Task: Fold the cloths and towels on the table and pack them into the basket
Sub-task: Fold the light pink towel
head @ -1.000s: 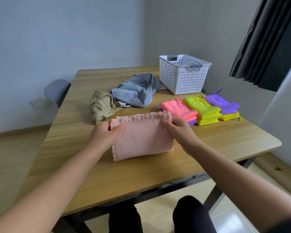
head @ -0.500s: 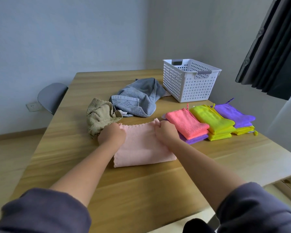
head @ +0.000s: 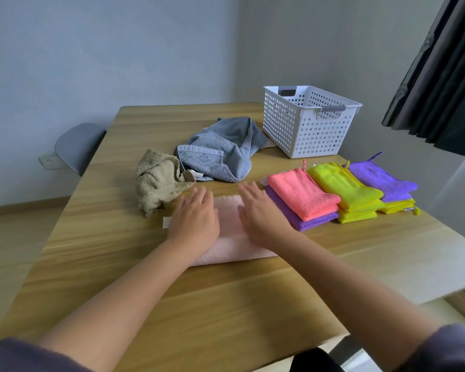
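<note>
A pale pink towel (head: 230, 234) lies folded flat on the wooden table (head: 118, 264). My left hand (head: 193, 216) and my right hand (head: 258, 210) rest palm-down on it, fingers spread, holding nothing. A crumpled beige cloth (head: 157, 181) sits just left of the towel. Behind it lies an unfolded grey-blue towel (head: 223, 149). To the right are folded stacks: a coral cloth (head: 304, 194) on a purple one (head: 298, 218), yellow cloths (head: 346, 189), and a purple cloth (head: 379, 181) over yellow. The white perforated basket (head: 306, 124) stands at the back right and looks empty.
A grey chair (head: 78, 146) stands at the table's far left side. Dark curtains (head: 440, 76) hang at the right. The table's right edge runs close behind the folded stacks. My knee (head: 317, 361) shows under the front edge.
My hands let go of the pink towel's top edge and now lie flat on it. The camera has moved in closer over the table.
</note>
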`<state>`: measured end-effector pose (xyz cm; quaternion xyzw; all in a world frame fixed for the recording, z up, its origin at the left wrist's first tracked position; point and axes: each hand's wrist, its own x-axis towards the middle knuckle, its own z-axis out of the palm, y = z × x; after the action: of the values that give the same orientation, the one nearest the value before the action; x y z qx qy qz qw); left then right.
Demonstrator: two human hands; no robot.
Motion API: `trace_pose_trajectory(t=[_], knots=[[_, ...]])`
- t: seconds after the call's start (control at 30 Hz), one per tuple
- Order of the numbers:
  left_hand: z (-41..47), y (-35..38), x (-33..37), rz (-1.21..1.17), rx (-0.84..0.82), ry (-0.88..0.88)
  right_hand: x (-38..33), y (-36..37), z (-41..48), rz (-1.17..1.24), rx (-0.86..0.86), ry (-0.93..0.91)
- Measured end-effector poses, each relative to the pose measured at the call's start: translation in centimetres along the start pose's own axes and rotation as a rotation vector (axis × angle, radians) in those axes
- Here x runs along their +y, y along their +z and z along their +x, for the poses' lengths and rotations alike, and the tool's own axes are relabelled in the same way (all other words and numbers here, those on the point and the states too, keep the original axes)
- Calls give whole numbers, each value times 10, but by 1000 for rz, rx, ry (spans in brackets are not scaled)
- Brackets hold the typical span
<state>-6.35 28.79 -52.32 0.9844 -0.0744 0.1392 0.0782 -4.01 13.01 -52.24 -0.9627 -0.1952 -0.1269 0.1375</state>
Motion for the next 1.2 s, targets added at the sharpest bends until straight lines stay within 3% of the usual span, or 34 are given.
trace_pose_trajectory(t=[0.07, 0.13, 0.3, 0.47, 0.53, 0.6, 0.67, 0.73, 0.87, 1.07, 1.2], knots=[[-9, 11, 2, -22, -234, -63, 2, 10, -12, 7, -235, 3], [-8, 14, 1, 7, -284, -98, 5, 10, -14, -20, -332, 36], [-14, 5, 5, 57, -189, -19, -1, -2, -20, -36, -286, 13], [-24, 10, 3, -6, -256, -25, -2, 0, -34, -64, -298, 4], [-31, 1, 2, -138, -124, -37, -2, -2, -35, -65, -278, 5], [-44, -12, -1, -351, 39, -158, -2, -5, -38, -87, -220, -22], [-57, -26, -11, -566, 91, -311, -4, -7, -40, -84, -171, -74], [-65, -39, -17, -784, -21, -463, -10, -7, -42, -50, -194, -122], [-62, -54, -24, -1471, -209, -722, -18, 4, -46, -105, -295, -98], [-53, -53, -33, -1656, -289, -809, -15, 6, -46, -140, -313, -110], [-51, -55, -28, -1392, -488, -726, -14, 8, -47, -130, -307, -105]])
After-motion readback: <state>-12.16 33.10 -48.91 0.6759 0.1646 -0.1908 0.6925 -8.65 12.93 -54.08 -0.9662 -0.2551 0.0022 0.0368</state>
